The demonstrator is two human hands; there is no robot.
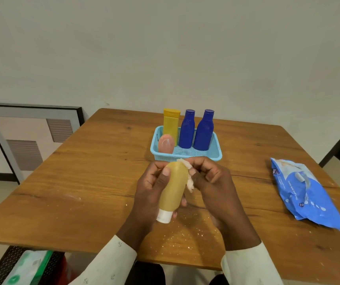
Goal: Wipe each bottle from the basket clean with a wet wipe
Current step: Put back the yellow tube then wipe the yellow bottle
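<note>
My left hand [150,192] grips a tan bottle [173,188] with a white cap pointing toward me, held above the wooden table [83,182]. My right hand [212,182] presses a crumpled white wet wipe [188,177] against the bottle's right side and rounded top. Just behind my hands stands a light blue basket [216,155]. It holds a yellow bottle [171,126], two dark blue bottles [186,130] [204,132] standing upright, and a small pink bottle [166,144] at its front left.
A blue pack of wet wipes [304,190] lies on the table's right side. Pale crumbs [185,235] are scattered on the wood near the front edge. A framed picture [31,138] leans on the wall at left. A green and white pack [27,268] sits below the table.
</note>
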